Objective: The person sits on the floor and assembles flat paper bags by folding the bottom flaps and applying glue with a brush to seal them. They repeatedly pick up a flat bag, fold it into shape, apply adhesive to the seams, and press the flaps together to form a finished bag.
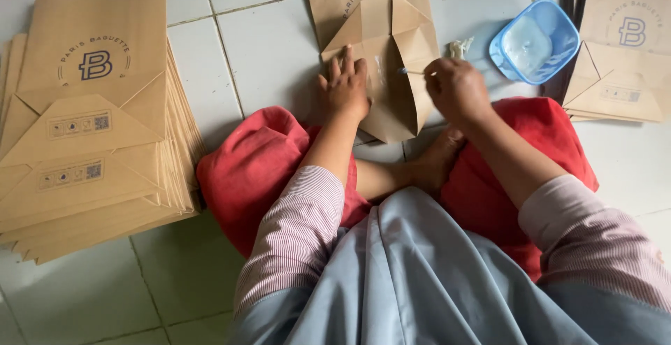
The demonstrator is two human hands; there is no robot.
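Gluing step in hand. My left hand [344, 88] lay flat, released, pinning brown paper bag [383, 65] on floor. Right hand [456, 90] gripped thin stick [412, 72], dabbing flap. Next, likely: fold flap down, press.

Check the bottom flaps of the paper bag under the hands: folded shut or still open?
Partly open. The paper bag has its flaps spread into a diamond; left hand presses it flat, right hand holds a small stick over it.

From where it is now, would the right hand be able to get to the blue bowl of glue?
Probably yes. The right hand holds a small stick over the paper bag, and the blue bowl sits close beside it with bare tile between.
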